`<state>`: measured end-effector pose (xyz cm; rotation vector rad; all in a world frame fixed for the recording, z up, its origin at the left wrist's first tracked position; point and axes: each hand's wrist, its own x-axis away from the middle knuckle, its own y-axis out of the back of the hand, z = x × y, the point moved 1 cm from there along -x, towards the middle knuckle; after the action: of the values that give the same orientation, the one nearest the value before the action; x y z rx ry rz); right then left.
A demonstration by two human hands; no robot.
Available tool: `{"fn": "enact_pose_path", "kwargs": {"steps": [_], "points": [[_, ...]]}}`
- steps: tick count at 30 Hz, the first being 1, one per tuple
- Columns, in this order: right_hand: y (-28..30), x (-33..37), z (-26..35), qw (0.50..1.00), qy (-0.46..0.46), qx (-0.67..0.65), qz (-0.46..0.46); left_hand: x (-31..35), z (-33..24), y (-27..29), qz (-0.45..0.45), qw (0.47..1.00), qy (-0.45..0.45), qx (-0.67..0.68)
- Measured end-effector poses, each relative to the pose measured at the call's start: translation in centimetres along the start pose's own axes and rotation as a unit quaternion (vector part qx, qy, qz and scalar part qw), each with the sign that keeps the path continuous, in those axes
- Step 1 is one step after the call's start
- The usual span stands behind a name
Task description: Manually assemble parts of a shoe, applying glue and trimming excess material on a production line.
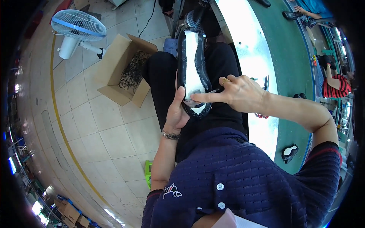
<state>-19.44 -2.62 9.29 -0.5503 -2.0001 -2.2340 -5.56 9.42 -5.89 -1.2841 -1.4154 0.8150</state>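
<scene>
A black shoe upper [202, 64] with a white sole side facing up rests over my lap, its toe pointing away from me. My left hand [177, 110] grips it near the heel from the left, thumb on the edge. The extended index finger of my right hand [239, 93] presses on the white insole [191, 68] near the heel, beside a small greyish patch. The other fingers of that hand are curled, and a thin dark tool-like piece shows between them, too small to name. A yellow ring-like thing sits on one finger.
An open cardboard box [114, 83] holding tangled black strands stands on the tiled floor at left, beside a white fan [78, 28]. To my right runs a shiny white bench [251, 41], then a green belt [279, 49] with a shoe [290, 152]. Other people work beyond.
</scene>
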Motion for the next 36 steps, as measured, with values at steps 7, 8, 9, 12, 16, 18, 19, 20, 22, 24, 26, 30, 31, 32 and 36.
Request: {"fn": "enact_pose_path", "kwargs": {"steps": [7,8,9,12,16,18,19,20,22,24,26,30,31,32,36], "points": [[6.5,-1.5,-0.4,0.995,0.038,-0.066,0.058,0.3,0.6,1.0,-0.050,0.990,-0.053,-0.117],[7.8,-1.8,0.3,0.999,0.046,-0.018,0.012,0.5,0.6,1.1,-0.052,0.990,-0.054,-0.117],[8.3,-2.1,0.9,0.989,0.073,-0.070,-0.104,0.5,0.6,1.1,-0.058,0.995,-0.040,-0.070],[2.9,-3.2,-0.1,0.978,0.087,-0.068,-0.179,-0.4,0.4,0.4,-0.040,0.997,-0.024,-0.063],[4.0,-3.7,0.0,0.996,0.014,0.066,0.056,-1.1,-0.6,-1.1,-0.005,0.992,-0.036,-0.124],[5.1,-3.4,1.9,0.998,0.031,-0.035,-0.035,0.0,-0.3,0.9,-0.030,0.994,-0.021,-0.101],[5.6,-3.1,2.0,0.983,0.044,-0.125,-0.126,0.0,-0.3,0.7,-0.026,0.995,-0.028,-0.095],[5.0,-3.0,1.8,0.983,0.043,-0.124,-0.127,0.0,-0.4,0.5,-0.024,0.995,-0.027,-0.095],[1.6,-3.1,0.3,0.997,-0.029,-0.054,0.049,-0.5,-0.6,-0.2,-0.016,0.998,0.013,-0.061],[1.2,-3.2,-0.2,0.997,-0.011,-0.082,-0.013,-0.5,-0.6,0.0,-0.010,0.998,0.008,-0.068],[4.7,-3.6,1.2,1.000,-0.007,0.014,-0.005,-0.2,-0.8,0.1,-0.030,0.993,-0.020,-0.113],[2.0,-2.5,1.7,0.989,0.053,-0.060,-0.126,0.6,-0.8,1.5,-0.012,0.971,-0.020,-0.238],[1.4,-2.9,1.1,0.994,0.026,-0.071,-0.081,0.7,-1.1,1.0,0.074,0.995,0.003,-0.070],[0.9,-3.2,0.5,0.996,-0.001,-0.082,-0.037,0.9,-1.0,0.4,0.075,0.995,0.005,-0.071],[0.6,-3.1,0.5,0.998,-0.014,-0.064,-0.008,1.5,-0.6,-0.4,0.052,0.997,-0.007,0.048]]}}
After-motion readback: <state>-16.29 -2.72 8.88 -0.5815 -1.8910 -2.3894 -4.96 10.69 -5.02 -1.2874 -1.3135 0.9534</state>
